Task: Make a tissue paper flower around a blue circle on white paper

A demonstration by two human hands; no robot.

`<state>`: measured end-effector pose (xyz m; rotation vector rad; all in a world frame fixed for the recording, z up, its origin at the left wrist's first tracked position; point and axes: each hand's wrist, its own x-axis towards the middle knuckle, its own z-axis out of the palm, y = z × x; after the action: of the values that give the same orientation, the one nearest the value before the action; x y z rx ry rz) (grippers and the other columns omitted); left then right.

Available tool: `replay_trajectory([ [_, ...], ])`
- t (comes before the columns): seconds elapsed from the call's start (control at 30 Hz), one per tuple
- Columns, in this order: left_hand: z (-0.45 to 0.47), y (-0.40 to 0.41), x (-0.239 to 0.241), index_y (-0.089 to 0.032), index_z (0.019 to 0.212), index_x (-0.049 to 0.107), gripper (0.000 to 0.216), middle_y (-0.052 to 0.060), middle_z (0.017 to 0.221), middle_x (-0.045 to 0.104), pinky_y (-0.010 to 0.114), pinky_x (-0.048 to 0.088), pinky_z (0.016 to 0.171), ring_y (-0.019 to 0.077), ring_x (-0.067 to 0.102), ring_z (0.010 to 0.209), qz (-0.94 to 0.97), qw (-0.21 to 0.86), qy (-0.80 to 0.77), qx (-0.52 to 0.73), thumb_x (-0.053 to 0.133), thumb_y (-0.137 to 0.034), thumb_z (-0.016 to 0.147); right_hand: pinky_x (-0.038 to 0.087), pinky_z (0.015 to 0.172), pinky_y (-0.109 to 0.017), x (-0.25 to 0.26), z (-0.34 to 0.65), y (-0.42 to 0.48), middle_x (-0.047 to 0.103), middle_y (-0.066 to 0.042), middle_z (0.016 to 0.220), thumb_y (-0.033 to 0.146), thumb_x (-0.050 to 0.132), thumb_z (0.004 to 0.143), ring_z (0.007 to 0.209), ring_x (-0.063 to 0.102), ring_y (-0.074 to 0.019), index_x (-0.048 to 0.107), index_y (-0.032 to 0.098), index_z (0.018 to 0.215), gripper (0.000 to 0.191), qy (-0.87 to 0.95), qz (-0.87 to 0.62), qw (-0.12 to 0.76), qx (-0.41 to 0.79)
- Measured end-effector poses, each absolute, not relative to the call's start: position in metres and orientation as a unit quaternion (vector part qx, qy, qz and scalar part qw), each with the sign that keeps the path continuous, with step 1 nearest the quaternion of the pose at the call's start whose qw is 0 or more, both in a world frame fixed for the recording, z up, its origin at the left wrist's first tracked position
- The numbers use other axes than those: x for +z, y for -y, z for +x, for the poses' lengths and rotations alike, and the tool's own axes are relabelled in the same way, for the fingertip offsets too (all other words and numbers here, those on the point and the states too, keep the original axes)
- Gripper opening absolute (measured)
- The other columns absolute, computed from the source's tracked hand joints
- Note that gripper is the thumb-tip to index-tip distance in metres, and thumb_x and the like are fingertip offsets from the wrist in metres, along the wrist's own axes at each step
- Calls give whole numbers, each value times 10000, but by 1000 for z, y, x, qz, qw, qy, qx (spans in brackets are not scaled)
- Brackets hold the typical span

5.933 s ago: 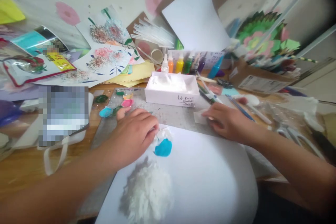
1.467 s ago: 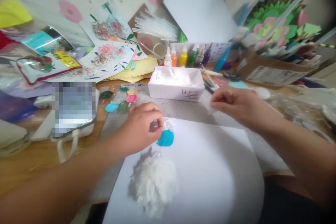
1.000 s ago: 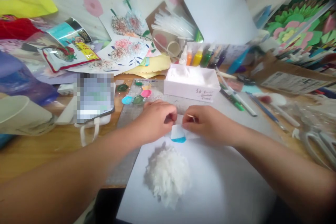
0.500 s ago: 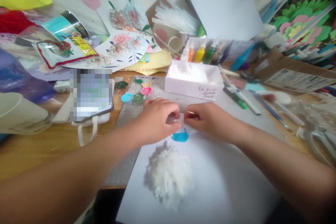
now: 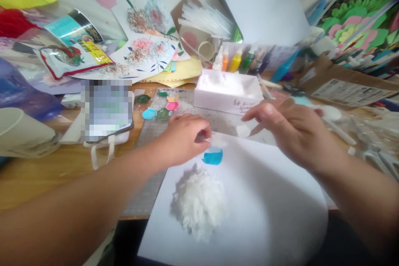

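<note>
My left hand is curled, with thumb and fingertips at the upper left of a small thin piece of white paper or tissue with a blue end. That piece is over the top of a large white paper sheet. My right hand is raised to the right with its fingers apart. A small white scrap shows just under its fingertips; whether they touch it I cannot tell. On the sheet, below my left hand, sits a fluffy white heap of shreds.
Behind my hands stand a white open box and paint bottles. Small paint dishes and a phone lie to the left, near a paper cup. Scissors and a cardboard box are at the right.
My right hand has moved away from my left, to the right, and its fingers have spread. A small white scrap now shows under it. My left hand stays almost in place.
</note>
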<state>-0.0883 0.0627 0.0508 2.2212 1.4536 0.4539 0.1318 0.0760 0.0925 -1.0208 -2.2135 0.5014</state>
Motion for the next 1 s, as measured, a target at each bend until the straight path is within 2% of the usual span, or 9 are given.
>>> replay_trajectory([
  [0.1,-88,-63,52,-218,784,588,86,-11,843,611,374,324,824,198,521,880,802,220,-533,156,624,-246,712,446,532,-220,95,116,-64,623,-8,640,262,398,942,582,584,-110,609,186,654,366,836,-346,339,257],
  [0.23,-89,-63,53,-220,802,578,131,-19,819,592,353,336,795,194,517,857,801,221,-537,144,647,-273,704,436,545,-200,83,102,-63,632,-7,672,207,462,909,591,581,-96,598,168,631,312,844,-330,289,309],
  [0.43,-91,-64,53,-210,779,539,117,-18,820,577,364,329,798,196,508,876,814,212,-524,136,611,-294,739,400,562,-219,60,95,-68,663,-18,745,258,455,908,614,570,-106,622,158,741,256,847,-359,239,312],
  [0.53,-91,-64,54,-200,749,506,191,-10,809,565,379,334,793,206,509,873,819,211,-517,130,630,-341,712,386,565,-222,56,89,-70,655,-13,719,252,450,904,613,566,-111,624,157,757,246,848,-373,223,302],
  [0.67,-90,-63,53,-214,777,517,318,-1,839,569,419,325,830,239,499,928,827,216,-501,138,690,-430,621,358,553,-221,60,82,-73,620,0,652,219,477,884,573,534,-103,597,152,719,215,862,-374,202,275],
  [0.77,-87,-61,51,-205,754,507,255,14,841,566,434,318,838,242,498,920,824,195,-513,139,651,-391,655,343,538,-218,60,79,-76,585,11,616,208,471,886,531,493,-87,553,153,652,254,856,-384,190,290],
  [0.87,-85,-59,49,-198,760,511,120,22,851,568,429,320,828,233,498,910,824,165,-525,137,559,-298,717,367,551,-212,59,80,-77,577,9,628,220,465,891,545,502,-84,530,155,607,299,839,-373,211,334],
  [1.0,-86,-58,50,-224,815,560,94,5,887,581,424,309,862,219,493,931,821,175,-525,141,500,-230,743,408,543,-221,71,98,-82,594,-19,666,301,405,929,562,531,-101,572,154,657,352,791,-385,320,352],
])
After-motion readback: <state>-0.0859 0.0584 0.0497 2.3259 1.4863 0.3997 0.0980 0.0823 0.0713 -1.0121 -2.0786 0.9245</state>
